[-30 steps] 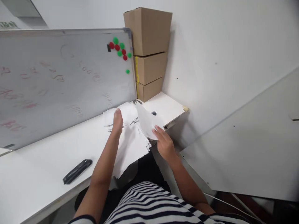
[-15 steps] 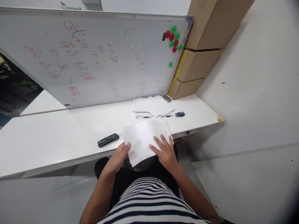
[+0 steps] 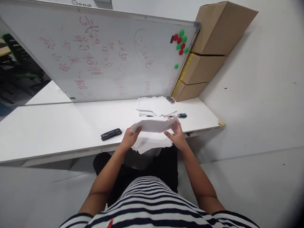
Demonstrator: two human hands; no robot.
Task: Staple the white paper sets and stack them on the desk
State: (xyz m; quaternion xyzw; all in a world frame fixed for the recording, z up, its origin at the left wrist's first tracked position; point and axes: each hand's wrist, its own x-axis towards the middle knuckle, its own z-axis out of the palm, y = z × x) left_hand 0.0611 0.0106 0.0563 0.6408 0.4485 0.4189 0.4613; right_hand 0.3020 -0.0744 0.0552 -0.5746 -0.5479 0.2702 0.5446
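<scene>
A thin batch of white paper sheets [image 3: 155, 125] is raised and tilted over the desk's front edge, slightly bowed. My left hand [image 3: 130, 137] grips its left end, thumb on the near side. At the right end, my right hand [image 3: 177, 134] has its fingers curled round the edge, with the thumb lower down and pointing left. Beneath the raised sheets lies a looser stack of paper [image 3: 148, 142], its edges uneven and jutting over the desk edge. A black stapler [image 3: 111, 134] rests on the desk to the left of my left hand.
Behind the raised sheets, another paper pile [image 3: 155, 105] lies on the white desk [image 3: 59, 126]. A grey mouse [image 3: 170, 100] and a small dark blue object [image 3: 182, 116] sit to its right. A whiteboard [image 3: 106, 57] with magnets and stacked cardboard boxes [image 3: 209, 68] stand at the back.
Several sheets have been lifted off the stack and tilted up. My right hand has gone from lying flat on the paper to its right edge; my left hand has moved up and forward.
</scene>
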